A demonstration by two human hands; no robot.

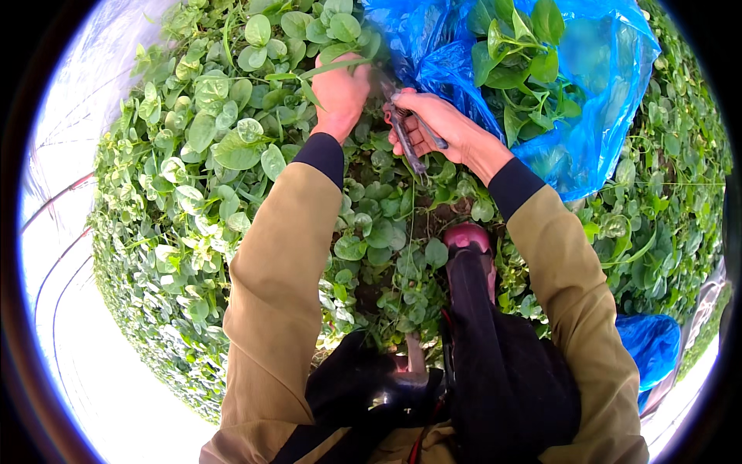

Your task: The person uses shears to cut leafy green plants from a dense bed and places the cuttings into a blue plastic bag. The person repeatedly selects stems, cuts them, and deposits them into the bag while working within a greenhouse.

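Observation:
My left hand [342, 90] reaches into the leafy green plants [237, 148] at the top centre, its fingers curled and partly hidden by leaves; a long narrow leaf crosses its back. What it grips cannot be made out. In my right hand [432, 127] are pruning shears [406, 133], with worn handles spread apart and blades directed up towards my left hand. The blade tips are blurred. Just beyond my right hand lies a blue plastic bag [597, 156], its mouth wide, with cut leafy stems [522, 64] inside.
Low plants surround me on both sides. My shoe [468, 236] rests on a soil gap between them. A second blue plastic bag [649, 348] lies at the lower right. Pale plastic sheeting [69, 116] with thin curved rods borders the plants at left.

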